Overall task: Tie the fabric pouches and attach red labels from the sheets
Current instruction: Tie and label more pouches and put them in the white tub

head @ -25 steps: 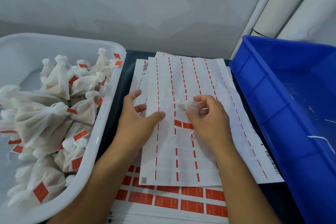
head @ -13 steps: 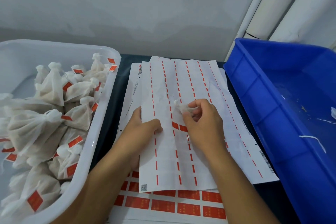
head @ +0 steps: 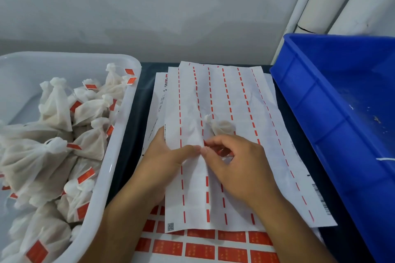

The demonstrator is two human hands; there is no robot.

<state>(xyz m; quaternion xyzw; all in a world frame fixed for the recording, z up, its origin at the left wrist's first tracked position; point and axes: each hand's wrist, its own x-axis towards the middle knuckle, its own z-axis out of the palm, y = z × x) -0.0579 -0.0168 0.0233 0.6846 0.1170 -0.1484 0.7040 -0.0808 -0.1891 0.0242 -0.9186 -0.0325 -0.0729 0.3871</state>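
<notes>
From the head camera, a small fabric pouch [head: 222, 127] lies free on the top label sheet [head: 192, 198], its tied neck pointing left, just beyond the right hand [head: 237, 163]. This sheet is mostly stripped, with only thin red dashes left in columns, and it rests on other sheets spread over the dark worktop [head: 136, 109]. The left hand [head: 164, 161] presses on the sheet's left part, its thumb stretched flat towards the middle and the other fingers hidden beneath the paper's edge. The right hand's fingers are curled, thumb and forefinger pinching a red label [head: 206, 143] at the sheet's surface, tip to tip with the left thumb. A lower sheet with full red labels [head: 201, 250] shows at the near edge. At the left a white tub [head: 128, 126] holds many tied pouches [head: 55, 104] bearing red labels. At the right stands a blue bin [head: 333, 100].
</notes>
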